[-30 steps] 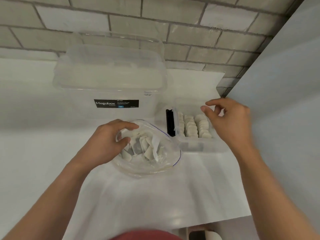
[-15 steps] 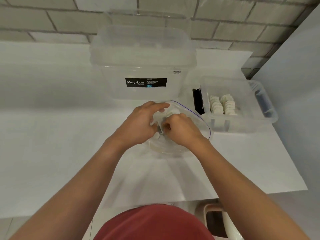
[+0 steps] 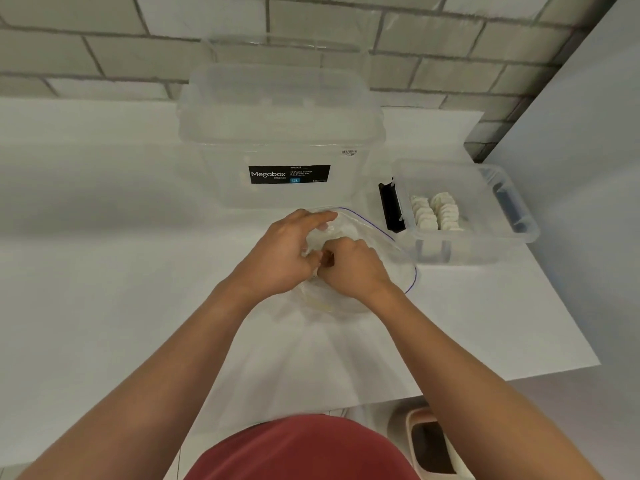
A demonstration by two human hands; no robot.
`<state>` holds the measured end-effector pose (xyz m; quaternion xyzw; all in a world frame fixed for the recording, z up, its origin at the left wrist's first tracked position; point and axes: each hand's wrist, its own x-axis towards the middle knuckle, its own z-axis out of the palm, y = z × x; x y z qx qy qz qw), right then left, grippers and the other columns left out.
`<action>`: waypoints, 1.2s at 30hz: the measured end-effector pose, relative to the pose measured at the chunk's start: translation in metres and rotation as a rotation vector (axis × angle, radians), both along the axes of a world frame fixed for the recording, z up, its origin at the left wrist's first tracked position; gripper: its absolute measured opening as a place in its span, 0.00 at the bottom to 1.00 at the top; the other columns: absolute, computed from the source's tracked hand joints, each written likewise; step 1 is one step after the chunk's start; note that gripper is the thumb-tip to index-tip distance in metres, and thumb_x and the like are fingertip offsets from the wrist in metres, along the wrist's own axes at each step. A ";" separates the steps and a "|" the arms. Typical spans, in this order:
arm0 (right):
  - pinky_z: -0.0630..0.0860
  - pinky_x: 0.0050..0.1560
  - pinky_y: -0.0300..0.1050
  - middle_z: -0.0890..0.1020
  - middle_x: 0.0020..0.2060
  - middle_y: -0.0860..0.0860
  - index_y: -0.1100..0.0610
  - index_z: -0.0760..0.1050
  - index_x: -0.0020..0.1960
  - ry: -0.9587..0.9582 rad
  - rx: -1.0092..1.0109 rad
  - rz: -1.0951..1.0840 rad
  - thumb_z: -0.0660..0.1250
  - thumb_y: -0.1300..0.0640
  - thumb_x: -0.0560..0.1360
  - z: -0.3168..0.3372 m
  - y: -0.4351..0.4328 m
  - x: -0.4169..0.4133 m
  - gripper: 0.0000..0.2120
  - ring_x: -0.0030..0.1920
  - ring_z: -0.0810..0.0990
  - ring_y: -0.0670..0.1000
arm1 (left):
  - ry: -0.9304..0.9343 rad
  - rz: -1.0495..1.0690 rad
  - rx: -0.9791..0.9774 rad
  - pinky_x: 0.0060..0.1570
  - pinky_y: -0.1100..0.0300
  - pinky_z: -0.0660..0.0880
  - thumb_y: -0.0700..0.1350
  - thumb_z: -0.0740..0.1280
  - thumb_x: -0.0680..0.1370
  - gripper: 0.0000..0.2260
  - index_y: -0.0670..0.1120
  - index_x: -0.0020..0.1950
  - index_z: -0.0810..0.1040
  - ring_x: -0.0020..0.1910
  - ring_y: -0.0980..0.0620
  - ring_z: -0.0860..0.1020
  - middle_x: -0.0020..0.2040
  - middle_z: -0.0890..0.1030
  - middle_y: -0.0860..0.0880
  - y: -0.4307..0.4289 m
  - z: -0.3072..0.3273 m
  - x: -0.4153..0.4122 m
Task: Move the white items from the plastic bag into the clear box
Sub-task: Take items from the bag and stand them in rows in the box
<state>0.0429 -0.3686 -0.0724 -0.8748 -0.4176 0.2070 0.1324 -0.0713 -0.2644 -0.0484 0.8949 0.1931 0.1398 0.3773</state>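
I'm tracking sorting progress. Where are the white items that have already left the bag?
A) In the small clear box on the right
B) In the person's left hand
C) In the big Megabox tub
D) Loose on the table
A: two rows of white items stand inside the small clear box, to the right of the plastic bag.

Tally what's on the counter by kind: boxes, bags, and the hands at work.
Clear boxes: 2 (Megabox box, small clear box)
Bags: 1 (plastic bag)
Hands: 2 (left hand, right hand)
Total: 5
Uncounted: white items, too tightly stacked to tell.
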 end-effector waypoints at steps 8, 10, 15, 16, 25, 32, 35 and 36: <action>0.78 0.50 0.47 0.84 0.46 0.45 0.50 0.84 0.52 -0.085 0.214 0.171 0.66 0.60 0.76 0.054 -0.032 0.020 0.11 0.39 0.78 0.43 | 0.049 -0.008 -0.070 0.43 0.74 0.67 0.49 0.77 0.70 0.21 0.57 0.62 0.79 0.43 0.61 0.74 0.53 0.75 0.57 0.008 0.011 -0.003; 0.76 0.48 0.39 0.84 0.47 0.43 0.49 0.84 0.53 -0.054 0.248 0.203 0.67 0.59 0.78 0.067 -0.037 0.027 0.10 0.37 0.76 0.37 | 0.096 -0.024 -0.071 0.42 0.73 0.67 0.55 0.78 0.68 0.21 0.59 0.60 0.80 0.43 0.61 0.74 0.52 0.75 0.56 0.008 0.012 -0.005; 0.74 0.47 0.32 0.84 0.45 0.41 0.47 0.84 0.54 0.022 0.300 0.202 0.69 0.58 0.79 0.083 -0.040 0.038 0.09 0.41 0.80 0.37 | 0.107 -0.034 -0.092 0.45 0.67 0.70 0.59 0.77 0.68 0.15 0.61 0.53 0.81 0.45 0.59 0.75 0.52 0.76 0.54 0.003 0.010 -0.003; 0.74 0.46 0.32 0.84 0.44 0.41 0.48 0.84 0.55 0.035 0.309 0.197 0.70 0.58 0.79 0.085 -0.040 0.039 0.09 0.41 0.81 0.38 | 0.089 -0.029 -0.096 0.44 0.68 0.69 0.58 0.77 0.69 0.12 0.60 0.50 0.82 0.44 0.61 0.75 0.52 0.77 0.54 0.003 0.010 -0.003; 0.80 0.49 0.46 0.85 0.43 0.40 0.46 0.83 0.53 -0.086 0.234 0.225 0.71 0.52 0.77 0.096 -0.052 0.045 0.06 0.43 0.81 0.42 | 0.034 0.026 -0.131 0.43 0.72 0.68 0.57 0.76 0.70 0.07 0.61 0.46 0.83 0.43 0.62 0.74 0.52 0.78 0.58 -0.006 0.014 0.007; 0.75 0.43 0.32 0.83 0.39 0.37 0.44 0.83 0.48 -0.276 0.312 -0.025 0.72 0.51 0.76 0.132 -0.114 0.124 0.02 0.40 0.81 0.40 | -0.037 0.172 -0.189 0.44 0.69 0.69 0.57 0.76 0.70 0.11 0.62 0.52 0.82 0.42 0.59 0.74 0.52 0.78 0.65 -0.011 0.016 0.015; 0.76 0.42 0.39 0.83 0.42 0.40 0.45 0.85 0.47 -0.452 0.334 -0.117 0.73 0.52 0.76 0.137 -0.128 0.183 0.03 0.37 0.79 0.44 | -0.047 0.210 -0.205 0.41 0.71 0.69 0.55 0.76 0.70 0.11 0.62 0.51 0.82 0.41 0.57 0.74 0.53 0.79 0.65 -0.012 0.015 0.017; 0.78 0.42 0.44 0.83 0.43 0.42 0.45 0.85 0.48 -0.503 0.305 -0.134 0.73 0.53 0.75 0.135 -0.129 0.202 0.03 0.38 0.80 0.46 | -0.044 0.215 -0.202 0.40 0.71 0.68 0.55 0.76 0.69 0.10 0.63 0.50 0.82 0.41 0.57 0.74 0.53 0.79 0.65 -0.012 0.015 0.018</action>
